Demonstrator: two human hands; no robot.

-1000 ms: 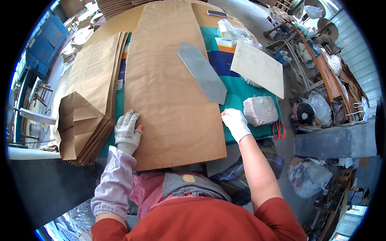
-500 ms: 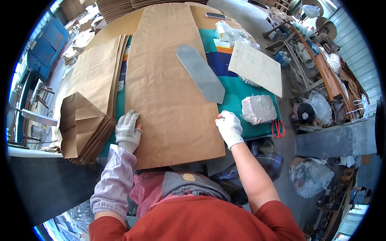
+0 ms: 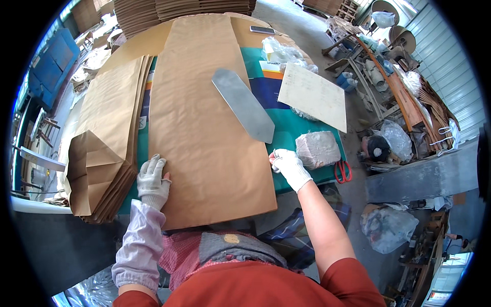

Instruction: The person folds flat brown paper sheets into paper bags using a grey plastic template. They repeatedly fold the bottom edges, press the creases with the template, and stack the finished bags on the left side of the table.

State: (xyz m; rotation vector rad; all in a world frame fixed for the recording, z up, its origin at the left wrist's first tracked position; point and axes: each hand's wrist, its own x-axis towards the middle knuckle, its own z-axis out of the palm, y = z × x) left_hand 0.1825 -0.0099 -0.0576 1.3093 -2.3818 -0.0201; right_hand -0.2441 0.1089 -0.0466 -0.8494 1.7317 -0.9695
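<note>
A long stack of brown paper (image 3: 204,128) runs lengthwise down the table in front of me. My left hand (image 3: 153,179), in a white glove with bare fingertips, lies on its left edge, fingers stretched forward and thumb on top. At the right edge, my gloved right hand (image 3: 290,168) is closed, its fingertips pinching the paper's rim; how many layers they hold cannot be made out. On the paper's right side rests a flat grey metal plate (image 3: 243,106) with pointed ends, slanting past the edge.
Folded brown paper bags (image 3: 105,148) are stacked at the left. To the right are a pale board (image 3: 313,96), a wrapped whitish block (image 3: 317,149), red-handled scissors (image 3: 343,172) and clear plastic (image 3: 286,53). A phone (image 3: 262,30) lies at the far end.
The whole view has shifted, so the table sits lower and further left. My right hand's fingers are more curled at the paper's edge. My left hand stays in place on the paper.
</note>
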